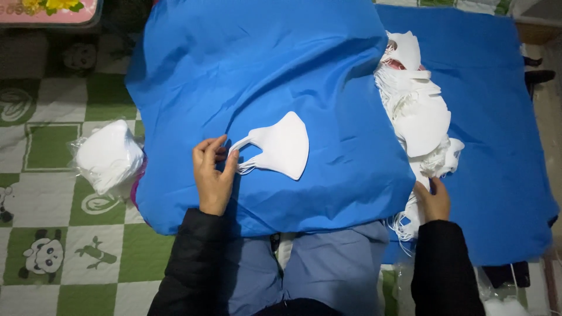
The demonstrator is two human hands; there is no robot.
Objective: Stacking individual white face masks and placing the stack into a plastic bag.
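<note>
One white folded fabric face mask point(282, 144) lies on the blue cloth point(246, 70), ear loops pointing left.
Left hand point(212, 175) pinches the loops, palm down; right hand point(434, 200), fingers curled, touches the near end of the white mask pile point(418, 111).

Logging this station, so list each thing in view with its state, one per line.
Single white mask: flat on blue cloth, ear loops pinched by left hand.
Loose mask pile: heaped, right hand at its lower edge.
Bagged masks: stacked in clear plastic.

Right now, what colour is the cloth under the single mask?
Blue cloth, plain, under the white mask; clearest in the head view.
</note>
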